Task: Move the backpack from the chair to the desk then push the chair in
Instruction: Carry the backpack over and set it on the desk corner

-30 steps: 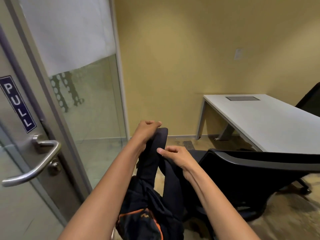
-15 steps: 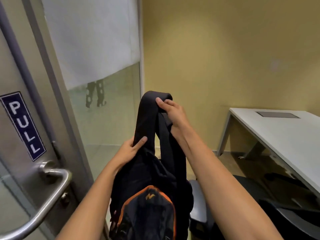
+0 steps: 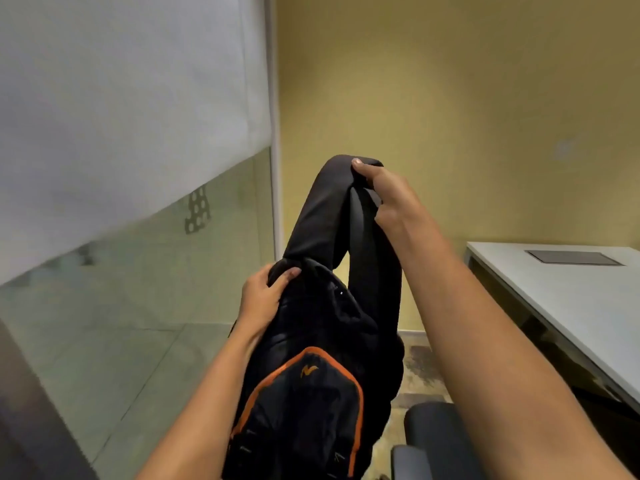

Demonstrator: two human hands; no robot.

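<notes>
A black backpack with an orange-trimmed front pocket hangs in the air in front of me. My right hand grips the top of its shoulder straps, held high. My left hand clasps the backpack's upper left side. The black chair shows only partly at the bottom right, below the bag and behind my right forearm. The white desk stands at the right, apart from the bag.
A glass partition with a frosted upper band runs along the left. A yellow wall closes the back. A dark cable hatch is set into the desk's far end. Bare floor lies between partition and chair.
The backpack has come up off the chair and hangs higher. My left hand went from the straps to the bag's side. The view swung right and up, so the door handle left the frame.
</notes>
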